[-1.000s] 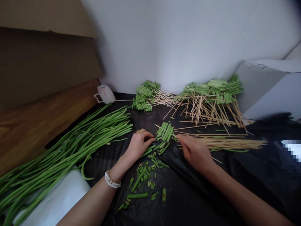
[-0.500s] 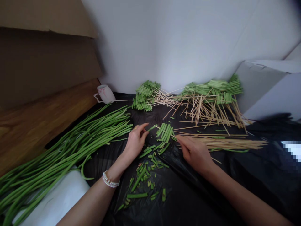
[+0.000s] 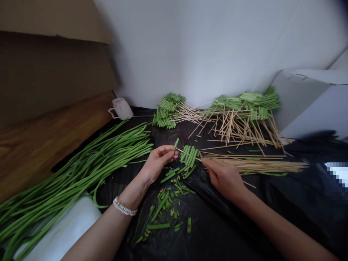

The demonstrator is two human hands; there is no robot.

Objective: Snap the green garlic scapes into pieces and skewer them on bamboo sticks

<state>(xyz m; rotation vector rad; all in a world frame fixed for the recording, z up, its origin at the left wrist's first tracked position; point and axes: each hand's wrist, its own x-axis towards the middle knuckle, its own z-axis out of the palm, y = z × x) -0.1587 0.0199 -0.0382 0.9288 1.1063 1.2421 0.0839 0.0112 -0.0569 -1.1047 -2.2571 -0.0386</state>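
Leftmost, long yardlong beans (image 3: 81,163) lie in a loose, slender heap against a wooden board (image 3: 40,152), and a white ceramic mug (image 3: 121,108) with pink marks stands beyond them. On the crinkled black plastic sheet (image 3: 217,221), the left hand (image 3: 159,161) is nearly closed, its thumb and forefinger pinching a short bean piece (image 3: 176,144) that pokes up past the fingertips. A pearl bracelet (image 3: 125,206) circles that wrist. Just to the right, a thin bamboo skewer (image 3: 181,149) runs through a tight row of cut bean pieces (image 3: 189,156), its tip pointing toward the left hand. The right hand (image 3: 224,177) is also closed, its fingertips (image 3: 204,162) clamped on the skewer's far end, just beside the row. Chopped bean offcuts (image 3: 165,210) are scattered below the hands. Further right, a flat bundle of bare skewers (image 3: 261,166) lies on the sheet, below a tangled pile of loaded skewers (image 3: 244,105) against the white wall (image 3: 203,47).
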